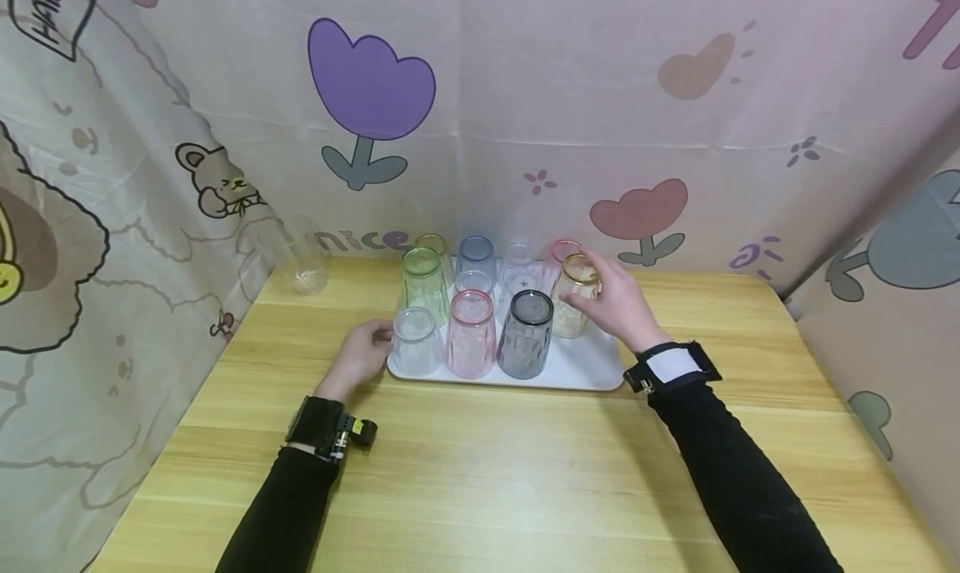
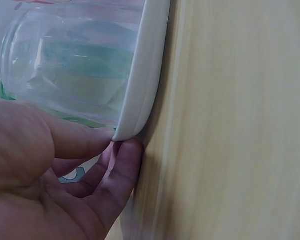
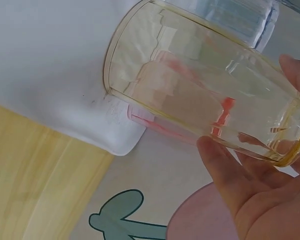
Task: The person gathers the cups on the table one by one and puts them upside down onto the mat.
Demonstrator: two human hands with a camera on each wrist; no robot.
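Note:
A white tray (image 1: 581,371) on the wooden table (image 1: 480,473) holds several upturned and upright tumblers. My left hand (image 1: 377,340) pinches the tray's near left corner, thumb above and fingers under the rim (image 2: 146,75), right beside a clear tumbler (image 1: 415,341). That clear tumbler (image 2: 70,60) fills the left wrist view. My right hand (image 1: 583,288) grips an amber, gold-rimmed tumbler (image 1: 573,306) near its top at the tray's right side. In the right wrist view the amber tumbler (image 3: 190,95) stands on the tray (image 3: 50,65), with my thumb (image 3: 225,170) against its rim.
Also on the tray are a pink tumbler (image 1: 471,333), a grey one (image 1: 525,333), a green one (image 1: 423,283) and a blue one (image 1: 476,259). A clear glass (image 1: 303,263) stands off the tray at the back left. A printed cloth (image 1: 525,98) walls in the table.

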